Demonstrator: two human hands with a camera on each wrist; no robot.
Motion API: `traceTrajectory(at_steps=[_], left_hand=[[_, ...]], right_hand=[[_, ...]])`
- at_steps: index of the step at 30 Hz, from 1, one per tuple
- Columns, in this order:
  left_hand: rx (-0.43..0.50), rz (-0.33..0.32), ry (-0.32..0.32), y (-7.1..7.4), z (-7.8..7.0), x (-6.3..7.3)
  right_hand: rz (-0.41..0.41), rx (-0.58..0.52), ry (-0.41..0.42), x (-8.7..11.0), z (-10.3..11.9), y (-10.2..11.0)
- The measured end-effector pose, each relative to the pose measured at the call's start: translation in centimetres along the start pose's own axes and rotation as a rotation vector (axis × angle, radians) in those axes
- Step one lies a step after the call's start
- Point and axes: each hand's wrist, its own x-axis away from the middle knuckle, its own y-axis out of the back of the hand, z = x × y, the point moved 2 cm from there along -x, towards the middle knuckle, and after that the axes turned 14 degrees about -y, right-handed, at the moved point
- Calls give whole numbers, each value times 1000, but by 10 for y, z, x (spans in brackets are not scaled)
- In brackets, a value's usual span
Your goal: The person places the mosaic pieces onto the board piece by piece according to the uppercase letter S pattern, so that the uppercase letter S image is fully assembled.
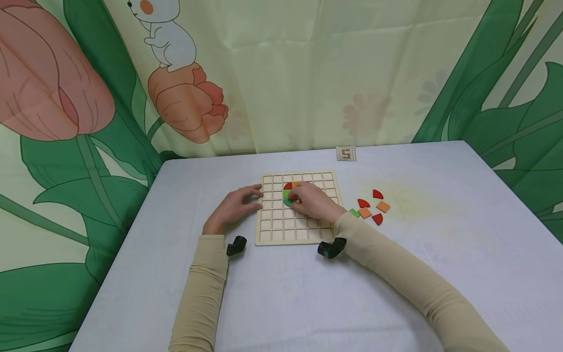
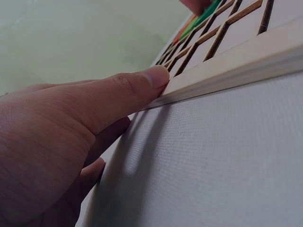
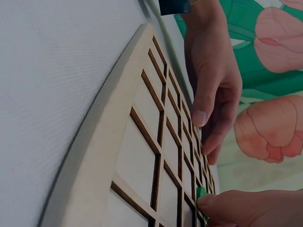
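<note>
A wooden grid board (image 1: 274, 233) lies on the table. My left hand (image 1: 237, 205) touches its left edge; in the left wrist view the thumb (image 2: 128, 87) rests on the rim, fingers beside it. Over the board's upper middle, my right hand (image 1: 316, 201) has its fingertips down at the cells. A small green piece (image 3: 201, 193) is pinched at those fingertips in the right wrist view; its full shape is hidden. Beside the fingers sit a red quarter-round piece (image 1: 288, 186), an orange piece (image 1: 296, 184), a light green square (image 1: 286, 194) and a dark green rounded piece (image 1: 288, 202).
Right of the board lie loose pieces: several red quarter-rounds (image 1: 377, 219), orange squares (image 1: 383, 207) and a light green piece (image 1: 354, 213). A small patterned card (image 1: 346, 153) lies at the table's back edge. A printed curtain (image 1: 281, 73) hangs behind.
</note>
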Motion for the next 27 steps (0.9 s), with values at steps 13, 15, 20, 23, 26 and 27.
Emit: traceTrajectory(at_steps=[13, 15, 20, 23, 26, 27], left_hand=[[1, -3, -18, 0, 3, 0], [2, -2, -17, 0, 3, 0], [-3, -4, -24, 0, 2, 0], [0, -2, -23, 0, 1, 0], [-1, -2, -22, 0, 1, 1], [-2, -2, -23, 0, 0, 1]], right_hand=[[6, 23, -47, 0, 2, -2], [0, 26, -47, 0, 2, -2], [-18, 25, -37, 0, 2, -3], [-24, 22, -29, 0, 2, -4], [-25, 20, -20, 0, 2, -4], [-26, 20, -20, 0, 2, -4]])
